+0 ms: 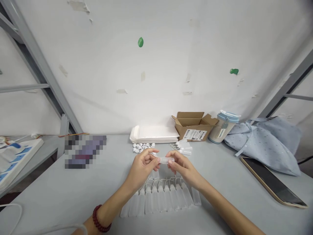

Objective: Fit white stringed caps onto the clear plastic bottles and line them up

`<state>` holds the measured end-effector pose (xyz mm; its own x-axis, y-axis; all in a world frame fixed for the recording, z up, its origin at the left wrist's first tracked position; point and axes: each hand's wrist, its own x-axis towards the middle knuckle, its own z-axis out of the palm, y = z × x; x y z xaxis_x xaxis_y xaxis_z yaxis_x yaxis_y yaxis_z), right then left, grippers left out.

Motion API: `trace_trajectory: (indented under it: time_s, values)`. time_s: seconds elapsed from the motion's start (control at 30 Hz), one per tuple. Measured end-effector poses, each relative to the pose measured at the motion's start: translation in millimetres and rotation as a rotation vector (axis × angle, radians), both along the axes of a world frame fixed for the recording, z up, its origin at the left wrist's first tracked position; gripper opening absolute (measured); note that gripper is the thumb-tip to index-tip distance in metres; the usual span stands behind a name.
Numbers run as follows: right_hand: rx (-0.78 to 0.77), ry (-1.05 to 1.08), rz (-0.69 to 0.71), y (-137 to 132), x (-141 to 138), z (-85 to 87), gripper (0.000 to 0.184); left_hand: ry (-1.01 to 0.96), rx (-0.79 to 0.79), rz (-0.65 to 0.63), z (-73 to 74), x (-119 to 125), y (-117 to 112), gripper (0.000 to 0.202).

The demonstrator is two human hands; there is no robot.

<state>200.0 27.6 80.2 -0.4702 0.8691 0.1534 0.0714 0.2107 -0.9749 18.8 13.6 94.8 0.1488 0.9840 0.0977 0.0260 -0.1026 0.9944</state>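
Between my two hands is a small translucent plastic bottle (166, 160), lying sideways. My left hand (143, 164) is closed on its left end, fingers curled; what sits at that end is mostly hidden. My right hand (181, 165) pinches the other end between thumb and fingers. Below them, a row of similar slim bottles (161, 200) lies side by side on the grey table, with thin curved cords or tubes at their tops. Just beyond my left hand is a cluster of small white caps (143, 147). A few white-topped pieces (184, 147) lie past my right hand.
At the back stand a stack of white padded envelopes (155, 134), an open cardboard box (194, 127) and a blue-lidded cup (223, 127). A light-blue cloth bag (266, 140) and a phone (274, 181) lie right. A power strip (19, 160) is far left.
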Motion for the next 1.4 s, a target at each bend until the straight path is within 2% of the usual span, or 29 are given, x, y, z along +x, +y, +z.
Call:
trace_trajectory:
  time_s: [0.1,0.17,0.5,0.63,0.9,1.2,1.3,1.4]
  values:
    - [0.181,-0.152,-0.053,0.8,1.1,-3.2,0.028,-0.014,0.022,0.002,-0.2,-0.3,0.5,0.028]
    - [0.244,-0.19,-0.074,1.2,1.0,-5.3,0.029,-0.023,0.039,-0.001,-1.7,-0.3,0.4,0.027]
    - [0.122,-0.118,-0.074,4.9,-1.2,-10.1,0.037,0.02,0.074,-0.03,-5.7,-1.2,-1.1,0.018]
    - [0.093,-0.078,-0.073,6.6,-1.1,-11.7,0.037,0.091,0.135,0.022,-4.3,0.9,-5.0,0.013]
    - [0.172,-0.052,-0.158,2.9,-2.3,-7.8,0.037,0.159,0.146,0.144,-2.8,-1.1,-7.2,0.019]
    - [0.197,-0.026,-0.207,2.8,-2.7,-9.2,0.034,0.228,0.037,0.033,-3.3,-0.6,-2.0,0.039]
    - [0.189,-0.034,-0.176,1.9,-2.9,-6.7,0.035,0.122,-0.049,-0.07,-1.1,0.0,-0.3,0.039]
    - [0.181,-0.067,-0.124,0.8,-2.2,-4.3,0.036,0.046,-0.054,-0.138,0.6,-0.6,0.4,0.036]
